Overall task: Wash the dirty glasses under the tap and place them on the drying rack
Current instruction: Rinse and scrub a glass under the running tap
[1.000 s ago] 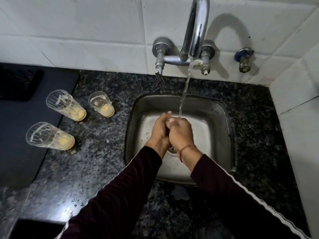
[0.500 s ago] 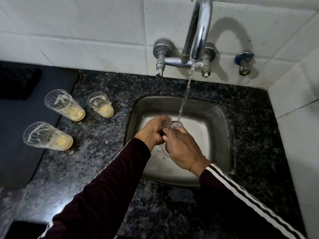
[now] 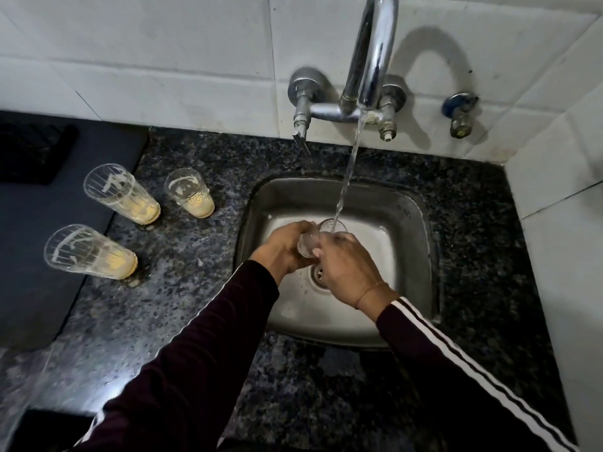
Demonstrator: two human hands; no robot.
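Head view: a clear glass [image 3: 311,241] is held over the steel sink [image 3: 414,223], just above the drain [image 3: 319,275], with its mouth turned up toward the back wall. A thin stream of water [image 3: 350,168] falls from the chrome tap [image 3: 372,53] straight into the mouth of the glass. The left hand [image 3: 283,249] grips the glass from the left side, fingers curled round its lower body. The right hand [image 3: 347,267] grips it from the right, fingers wrapped over the upper part near the rim; a thin thread band circles that wrist. Both arms wear dark maroon sleeves, the right sleeve [image 3: 456,360] showing white stripes.

On the speckled black granite counter [image 3: 195,305], left of the sink, 3 dirty glasses stand upright, each with yellowish residue at the bottom and white streaks on the walls. The small glass [image 3: 189,194] stands nearest the sink's back-left corner. The tall ribbed glass [image 3: 122,194] stands just left of it, apart from it. The front ribbed glass [image 3: 91,252] stands nearer the counter's front, at the edge of a dark mat [image 3: 39,272] that covers the counter's left part. A blue-handled valve [image 3: 460,114] sits on the white tiled wall [image 3: 163,60], right of the tap.
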